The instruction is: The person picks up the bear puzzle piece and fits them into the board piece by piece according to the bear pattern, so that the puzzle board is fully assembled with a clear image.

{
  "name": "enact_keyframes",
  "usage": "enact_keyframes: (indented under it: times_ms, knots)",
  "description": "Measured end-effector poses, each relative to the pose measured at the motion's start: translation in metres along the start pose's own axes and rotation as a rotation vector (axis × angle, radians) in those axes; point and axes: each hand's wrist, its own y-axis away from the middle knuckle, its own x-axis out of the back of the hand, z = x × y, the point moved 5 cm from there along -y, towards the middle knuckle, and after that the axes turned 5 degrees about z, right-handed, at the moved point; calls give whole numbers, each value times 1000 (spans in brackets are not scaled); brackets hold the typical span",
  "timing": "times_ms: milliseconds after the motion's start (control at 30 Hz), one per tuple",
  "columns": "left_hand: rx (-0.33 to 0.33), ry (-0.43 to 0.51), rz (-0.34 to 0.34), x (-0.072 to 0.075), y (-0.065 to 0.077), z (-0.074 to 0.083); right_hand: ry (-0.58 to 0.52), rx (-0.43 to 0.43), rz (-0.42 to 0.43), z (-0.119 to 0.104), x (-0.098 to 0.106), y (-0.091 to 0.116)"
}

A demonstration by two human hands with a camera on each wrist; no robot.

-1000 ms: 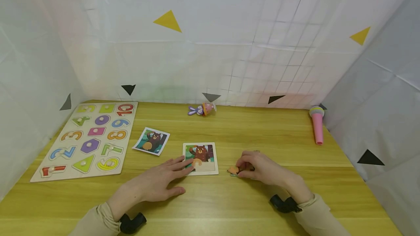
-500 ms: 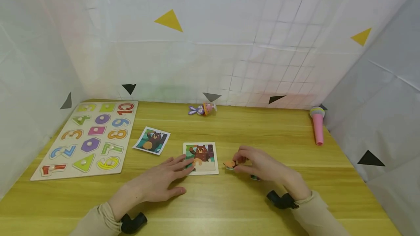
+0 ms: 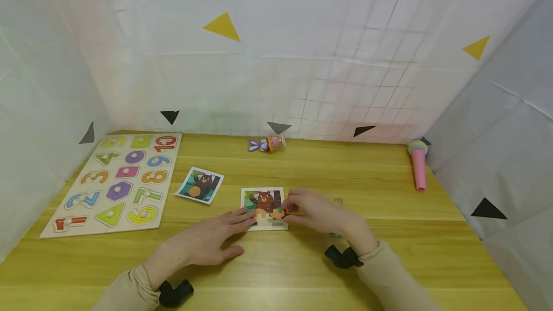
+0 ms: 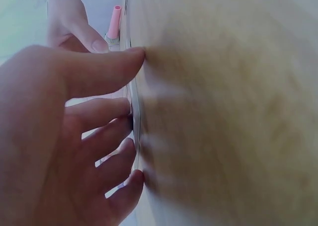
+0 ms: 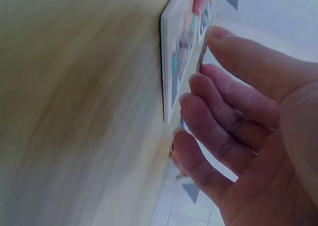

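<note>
A small bear puzzle in a pale square tray (image 3: 263, 228) lies on the table at the middle of the head view. Its lower right part shows bare board. The left hand (image 3: 207, 238) rests with spread fingers on the tray's left edge. Between thumb and fingers the right hand (image 3: 321, 212) pinches a puzzle piece (image 3: 278, 214) with an orange patch, above the tray's lower right part. In the right wrist view that piece (image 5: 201, 59) appears edge-on, apart from the tray. Another puzzle piece (image 3: 335, 235) lies on the table, partly hidden under the right hand.
A bear picture card (image 3: 200, 185) lies left of the tray. Further left is a wooden number board (image 3: 123, 186) with knobbed pieces. A purple rabbit toy (image 3: 265, 144) lies at the back, and a pink toy microphone (image 3: 418, 167) at the right.
The right hand has picked the orange-patched puzzle piece up from the table and carried it left over the tray. The left hand has stayed on the tray's edge.
</note>
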Motion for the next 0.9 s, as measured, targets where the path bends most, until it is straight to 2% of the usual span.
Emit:
enact_keyframes:
  times_ms: [167,333,433,667,900]
  knots:
    - [26,5,9,-2,1,-3,7,-7,-41,-3,-10,-11]
    - [-8,-24,13,-3,0,-1,9,-12,-64,-7,-16,-16]
    - [-23,-45,12,-3,-1,1,0,-14,-63,-9,-18,-17]
    - [-12,-53,19,-3,-2,2,-38,0,-51,-12,-21,-19]
    - [0,-44,17,-5,-1,-1,-6,-3,-43,-11,-24,-20]
